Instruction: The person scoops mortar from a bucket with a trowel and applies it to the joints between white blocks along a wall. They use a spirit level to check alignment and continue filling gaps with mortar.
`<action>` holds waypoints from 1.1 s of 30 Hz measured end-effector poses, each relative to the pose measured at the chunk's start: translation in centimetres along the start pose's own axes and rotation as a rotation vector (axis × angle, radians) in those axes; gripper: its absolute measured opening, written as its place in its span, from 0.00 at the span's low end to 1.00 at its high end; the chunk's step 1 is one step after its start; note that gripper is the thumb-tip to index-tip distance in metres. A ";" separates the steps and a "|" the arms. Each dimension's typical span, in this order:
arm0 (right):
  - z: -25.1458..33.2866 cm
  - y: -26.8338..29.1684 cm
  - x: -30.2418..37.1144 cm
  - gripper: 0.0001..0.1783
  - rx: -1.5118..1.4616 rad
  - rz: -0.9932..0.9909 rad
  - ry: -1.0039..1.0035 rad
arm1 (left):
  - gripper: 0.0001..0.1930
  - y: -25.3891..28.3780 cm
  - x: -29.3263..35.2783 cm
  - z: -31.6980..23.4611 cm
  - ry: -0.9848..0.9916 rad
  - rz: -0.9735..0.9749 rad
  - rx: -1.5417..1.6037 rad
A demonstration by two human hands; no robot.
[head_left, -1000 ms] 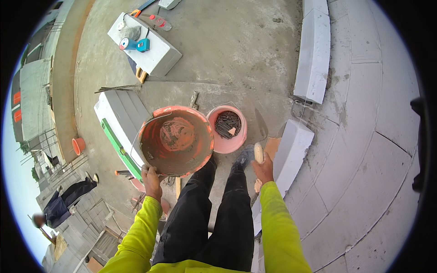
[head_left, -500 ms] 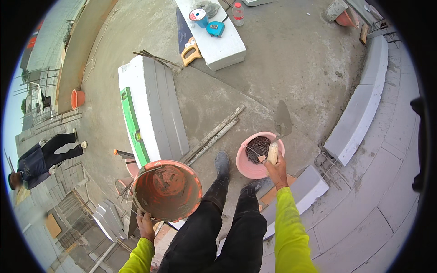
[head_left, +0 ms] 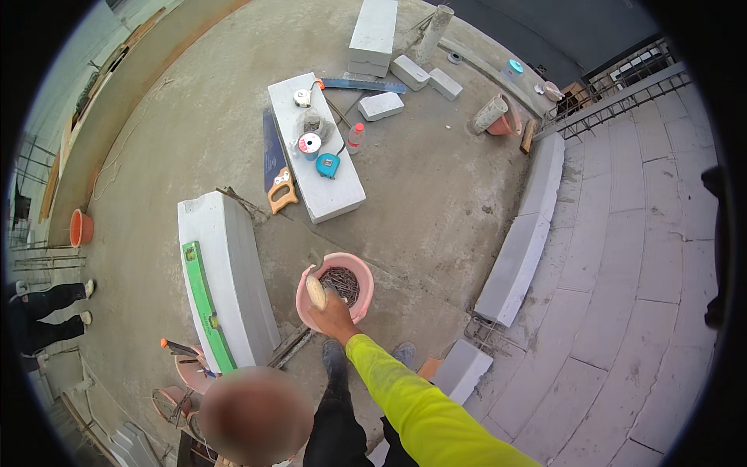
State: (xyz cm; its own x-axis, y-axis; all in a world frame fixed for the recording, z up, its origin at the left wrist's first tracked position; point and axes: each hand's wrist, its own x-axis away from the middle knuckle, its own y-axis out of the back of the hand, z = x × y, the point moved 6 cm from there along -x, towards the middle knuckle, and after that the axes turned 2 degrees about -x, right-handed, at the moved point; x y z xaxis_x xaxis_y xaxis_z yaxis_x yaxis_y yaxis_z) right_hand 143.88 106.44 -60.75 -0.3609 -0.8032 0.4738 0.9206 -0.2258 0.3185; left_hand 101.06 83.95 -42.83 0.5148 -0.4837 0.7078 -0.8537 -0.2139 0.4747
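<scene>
My right hand [head_left: 334,317] is closed round the pale wooden handle of a trowel [head_left: 316,293]. The trowel's blade is seen nearly edge-on and hard to make out. Hand and trowel are over the near left rim of a pink bucket [head_left: 362,268], which stands on the floor beyond my boots. Thin brown metal pieces, like nails or short rods, lie inside it. At the lower left is the reddish mortar bucket [head_left: 257,416], heavily blurred, so its contents do not show. My left hand cannot be seen.
A green spirit level [head_left: 208,303] rests on a white block [head_left: 233,257]. Another block [head_left: 334,194] carries a teal tape measure [head_left: 327,165] and wire spool; a handsaw [head_left: 278,175] leans beside it. Blocks line the right. A person [head_left: 54,303] stands far left.
My right hand has swung left with the trowel, across the pink bucket to its left rim. My left hand has left the view. The head view has shifted, showing more of the far floor.
</scene>
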 end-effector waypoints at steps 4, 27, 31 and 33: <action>-4.3 -2.8 -3.5 0.25 -0.130 0.057 -0.016 | 0.22 -0.8 1.1 -1.7 -0.041 -0.012 -0.051; -18.2 56.9 14.7 0.22 -0.169 -0.482 -0.762 | 0.09 -67.7 22.2 -34.1 -0.519 0.676 -0.050; -18.7 58.7 19.8 0.16 -0.422 -0.625 -0.948 | 0.09 -86.9 30.9 -44.0 -0.824 0.996 -0.049; -18.7 57.1 21.3 0.15 -0.534 -0.708 -1.003 | 0.07 -96.3 33.8 -49.7 -0.852 0.977 -0.066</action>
State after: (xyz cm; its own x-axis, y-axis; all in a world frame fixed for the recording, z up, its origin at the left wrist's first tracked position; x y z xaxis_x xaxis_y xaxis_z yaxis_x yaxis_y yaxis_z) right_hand 191.51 66.10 -47.82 -0.5220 0.2727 0.8081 0.3530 -0.7935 0.4958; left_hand 204.57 130.42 -38.67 -0.5473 -0.8043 0.2316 -0.8273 0.5617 -0.0044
